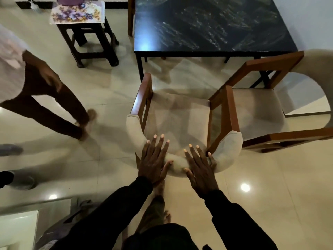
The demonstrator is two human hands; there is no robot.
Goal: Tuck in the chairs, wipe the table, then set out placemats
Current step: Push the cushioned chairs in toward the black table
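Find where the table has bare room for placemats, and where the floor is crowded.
The whole dark table top looks bare, edge to edge. Floor is crowded in front of it: two chairs side by side, both hands on the nearer. A stool and another person stand left.

Our left hand (154, 159) and right hand (200, 166) cover the middle of the chair (180, 120) backrest; contact under the palms we can't tell. Second chair (261, 109) cut off at right edge. Table (207, 27) far end cropped at top. Passing person (45, 91) motion-blurred, upper body out of frame. Stool (90, 42) top cropped too.
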